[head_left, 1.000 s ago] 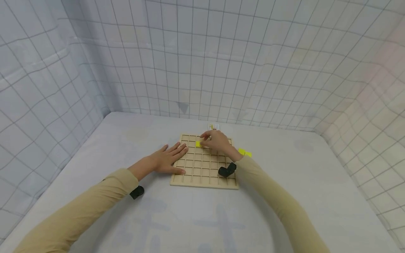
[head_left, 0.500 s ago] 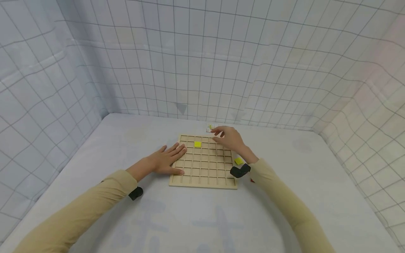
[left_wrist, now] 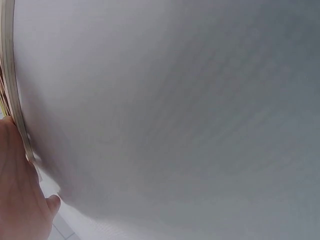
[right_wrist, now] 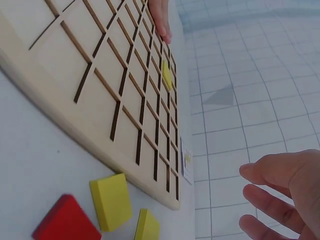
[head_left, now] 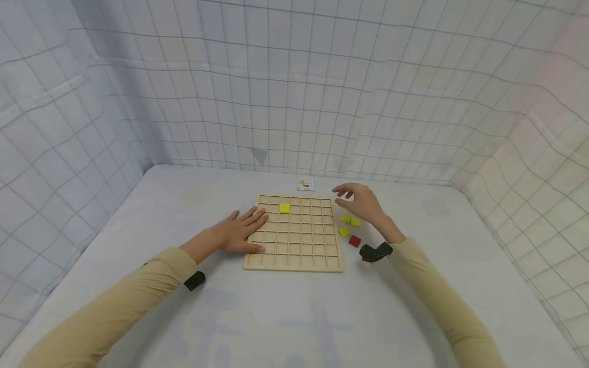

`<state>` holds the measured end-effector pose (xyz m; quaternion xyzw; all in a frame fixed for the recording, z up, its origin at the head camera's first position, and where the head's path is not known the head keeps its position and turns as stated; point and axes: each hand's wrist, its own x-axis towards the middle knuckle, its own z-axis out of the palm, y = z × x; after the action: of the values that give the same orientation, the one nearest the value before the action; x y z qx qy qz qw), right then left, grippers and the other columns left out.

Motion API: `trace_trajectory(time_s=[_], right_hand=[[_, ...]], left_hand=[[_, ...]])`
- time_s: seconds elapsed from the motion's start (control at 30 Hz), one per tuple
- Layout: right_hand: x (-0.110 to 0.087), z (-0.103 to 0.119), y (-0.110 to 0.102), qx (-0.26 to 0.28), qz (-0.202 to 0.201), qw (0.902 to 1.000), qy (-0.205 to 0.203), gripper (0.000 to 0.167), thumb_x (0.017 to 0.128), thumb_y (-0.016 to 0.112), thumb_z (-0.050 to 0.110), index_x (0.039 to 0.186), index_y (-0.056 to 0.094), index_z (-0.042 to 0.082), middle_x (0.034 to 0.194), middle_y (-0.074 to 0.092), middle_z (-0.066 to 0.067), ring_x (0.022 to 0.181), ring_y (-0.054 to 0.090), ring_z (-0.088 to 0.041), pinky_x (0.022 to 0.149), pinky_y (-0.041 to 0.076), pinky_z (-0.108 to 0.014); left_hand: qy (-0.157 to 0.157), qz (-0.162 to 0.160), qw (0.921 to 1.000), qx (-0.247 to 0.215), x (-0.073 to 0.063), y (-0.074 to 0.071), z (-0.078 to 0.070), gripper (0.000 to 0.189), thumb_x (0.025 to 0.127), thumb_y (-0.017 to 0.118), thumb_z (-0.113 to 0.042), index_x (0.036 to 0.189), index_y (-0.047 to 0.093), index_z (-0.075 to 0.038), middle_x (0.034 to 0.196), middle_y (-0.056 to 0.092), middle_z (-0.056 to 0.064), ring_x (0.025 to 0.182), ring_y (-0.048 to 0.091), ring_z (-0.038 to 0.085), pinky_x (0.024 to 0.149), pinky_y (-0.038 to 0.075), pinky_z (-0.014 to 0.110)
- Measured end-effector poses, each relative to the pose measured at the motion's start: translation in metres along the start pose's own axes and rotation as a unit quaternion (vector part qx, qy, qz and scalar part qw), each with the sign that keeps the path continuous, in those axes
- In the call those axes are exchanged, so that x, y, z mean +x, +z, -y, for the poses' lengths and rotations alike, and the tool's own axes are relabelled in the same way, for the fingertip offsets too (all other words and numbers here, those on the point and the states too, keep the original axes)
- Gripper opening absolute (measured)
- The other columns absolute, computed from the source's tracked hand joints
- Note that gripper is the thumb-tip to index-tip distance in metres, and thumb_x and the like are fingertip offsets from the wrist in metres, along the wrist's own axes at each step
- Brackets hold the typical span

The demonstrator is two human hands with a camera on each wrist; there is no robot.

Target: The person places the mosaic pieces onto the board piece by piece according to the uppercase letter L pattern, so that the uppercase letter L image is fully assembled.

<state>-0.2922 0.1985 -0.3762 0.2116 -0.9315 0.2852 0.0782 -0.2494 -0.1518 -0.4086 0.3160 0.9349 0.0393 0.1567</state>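
Reader: Tile [head_left: 284, 208], yellow and square, in the head view: what has just changed around it?

Editor: The right hand [head_left: 361, 202], at this tile a second ago, has withdrawn past the right edge of the pale wooden gridded board [head_left: 294, 238]; its thumb and fingertips stand apart, nothing between them. The tile stays in its compartment: third column from the left, second row from the far edge. The left hand [head_left: 236, 236] still lies flat, fingers spread, across the board's left edge.

Reader: The left wrist view?

Editor: Part of the left hand, beside the board's edge. How its fingertips lie cannot be told there.

Reader: The right wrist view?

Editor: Beyond the board's rim lie a red square tile [right_wrist: 67, 220] and two loose yellow square tiles [right_wrist: 111, 201], touching neither grid nor hand. The right hand appears again with fingertips apart.

Reader: Its meaning for the work?

Editor: By judgement, one placement looks finished: that tile needs no holding, the right hand is free, and the loose pieces remain off the grid.
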Motion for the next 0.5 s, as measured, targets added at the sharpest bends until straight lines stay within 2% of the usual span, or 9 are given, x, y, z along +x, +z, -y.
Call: trace_trajectory(time_s=[0.2,0.5], right_hand=[[-0.014,-0.015,-0.007,-0.010,0.010,0.9995,0.026,0.028,0.089,0.067,0.017,0.115,0.069,0.005,0.108,0.071,-0.012,0.093,0.063,-0.027,0.077,0.049,-0.038],[-0.032,-0.035,-0.005,-0.021,0.075,0.9934,0.084,0.034,0.087,0.070,0.024,0.116,0.069,0.008,0.108,0.070,-0.012,0.099,0.059,-0.028,0.076,0.049,-0.035]], left_hand=[[0.002,0.000,1.0000,-0.001,-0.001,0.000,0.001,0.092,0.092,0.047,-0.063,0.156,0.008,-0.010,0.163,0.003,0.012,0.150,-0.001,0.034,0.115,0.006,0.065],[0.008,-0.002,1.0000,-0.003,0.000,0.000,0.002,0.090,0.092,0.047,-0.062,0.156,0.009,-0.010,0.163,0.004,0.013,0.150,0.000,0.035,0.115,0.007,0.065]])
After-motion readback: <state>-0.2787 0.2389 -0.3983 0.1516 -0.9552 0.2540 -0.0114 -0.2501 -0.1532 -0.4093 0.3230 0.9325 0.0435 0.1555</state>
